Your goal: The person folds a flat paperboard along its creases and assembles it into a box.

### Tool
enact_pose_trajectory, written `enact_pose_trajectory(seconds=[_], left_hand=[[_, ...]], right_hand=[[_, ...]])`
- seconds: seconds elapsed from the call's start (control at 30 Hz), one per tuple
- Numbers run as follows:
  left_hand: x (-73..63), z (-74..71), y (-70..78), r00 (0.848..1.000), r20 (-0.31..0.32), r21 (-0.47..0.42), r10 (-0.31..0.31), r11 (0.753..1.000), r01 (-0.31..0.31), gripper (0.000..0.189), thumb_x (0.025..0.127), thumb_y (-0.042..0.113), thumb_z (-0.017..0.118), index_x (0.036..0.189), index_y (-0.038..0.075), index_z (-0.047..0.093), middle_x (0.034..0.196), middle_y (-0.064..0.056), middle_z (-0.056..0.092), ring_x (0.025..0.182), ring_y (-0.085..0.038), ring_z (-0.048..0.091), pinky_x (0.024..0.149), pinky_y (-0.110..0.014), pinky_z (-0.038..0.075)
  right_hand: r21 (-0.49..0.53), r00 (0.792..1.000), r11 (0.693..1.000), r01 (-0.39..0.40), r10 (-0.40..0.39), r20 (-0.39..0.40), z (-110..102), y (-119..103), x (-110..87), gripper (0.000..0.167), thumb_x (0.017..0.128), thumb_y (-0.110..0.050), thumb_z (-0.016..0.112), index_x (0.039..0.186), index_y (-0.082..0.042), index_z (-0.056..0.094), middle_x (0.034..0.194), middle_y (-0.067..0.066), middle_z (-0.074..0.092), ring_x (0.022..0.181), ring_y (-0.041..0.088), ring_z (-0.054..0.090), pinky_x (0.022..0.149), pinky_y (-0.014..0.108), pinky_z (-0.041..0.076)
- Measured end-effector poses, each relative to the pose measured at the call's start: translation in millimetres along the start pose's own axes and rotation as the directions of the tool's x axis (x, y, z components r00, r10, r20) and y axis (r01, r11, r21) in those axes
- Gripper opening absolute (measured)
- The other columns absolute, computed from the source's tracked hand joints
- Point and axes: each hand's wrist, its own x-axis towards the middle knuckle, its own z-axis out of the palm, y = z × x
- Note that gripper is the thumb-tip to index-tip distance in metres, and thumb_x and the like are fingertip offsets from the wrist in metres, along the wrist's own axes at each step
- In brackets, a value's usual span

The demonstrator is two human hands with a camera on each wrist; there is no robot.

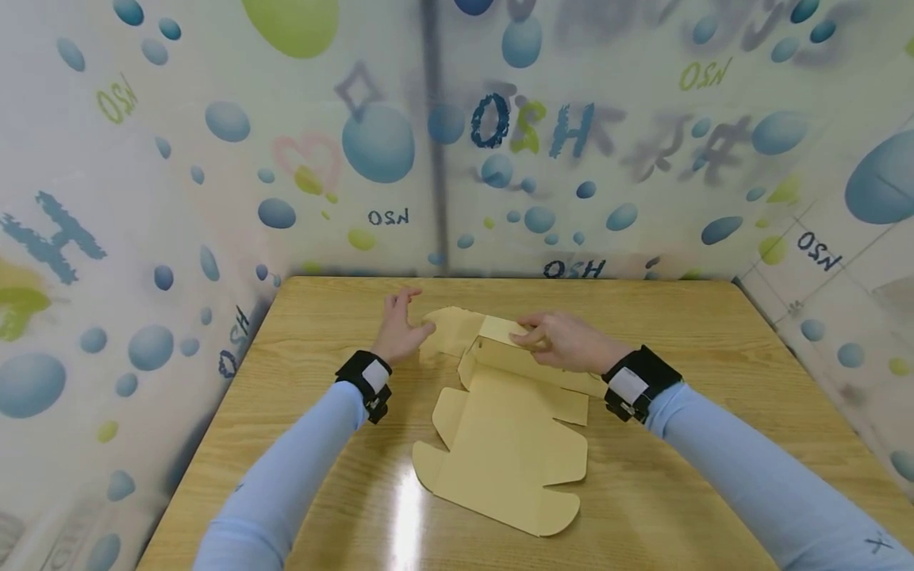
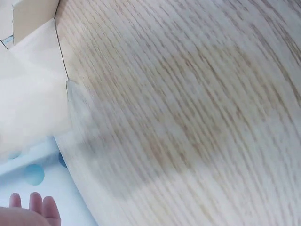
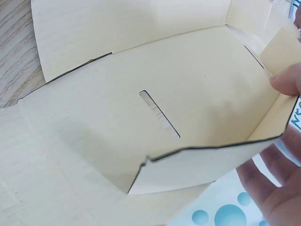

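A die-cut cardboard box blank (image 1: 510, 444) lies partly unfolded on the table, its rounded flaps spread to both sides. My right hand (image 1: 564, 341) pinches the folded-up far wall, thumb inside and fingers outside. In the right wrist view, the box's far panel (image 3: 202, 80) shows two narrow slots, and a low wall (image 3: 197, 165) stands along its edge. Just beside the far left flap (image 1: 453, 329), my left hand (image 1: 400, 329) is raised with fingers loosely spread, holding nothing. The left wrist view has its fingertips (image 2: 35, 202) low in the corner, apart from the cardboard (image 2: 33, 89).
The wooden table (image 1: 321, 492) extends around the cardboard on all sides. Behind its far edge rises a pale curtain wall (image 1: 457, 230) printed with blue and green dots and letters. Each wrist wears a black strap with a camera.
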Motion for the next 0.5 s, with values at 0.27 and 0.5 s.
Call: enact_pose_trajectory(seconds=[0.27, 0.5], left_hand=[[-1.0, 5.6, -3.3, 0.988, 0.155, -0.055, 0.023, 0.998, -0.015, 0.056, 0.096, 0.010, 0.058, 0.151, 0.008, 0.044, 0.153, -0.018, 0.047, 0.136, -0.038, 0.050, 0.111, -0.052, 0.042], [-4.8, 14.6, -6.8, 0.979, 0.187, -0.095, 0.086, 0.993, -0.069, 0.051, 0.099, 0.004, 0.053, 0.149, 0.002, 0.047, 0.143, -0.021, 0.058, 0.121, -0.035, 0.062, 0.098, -0.040, 0.052]], right_hand=[[-0.049, 1.000, 0.999, 0.017, -0.017, -0.012, 1, 0, -1.9, 0.045, 0.088, -0.002, 0.073, 0.133, -0.007, 0.066, 0.141, 0.031, 0.056, 0.110, 0.040, 0.068, 0.082, 0.041, 0.060], [-0.027, 1.000, 1.000, 0.016, -0.016, -0.015, 2, 0, -1.8, 0.045, 0.088, -0.002, 0.074, 0.132, -0.005, 0.066, 0.141, 0.032, 0.055, 0.112, 0.042, 0.066, 0.082, 0.042, 0.059]])
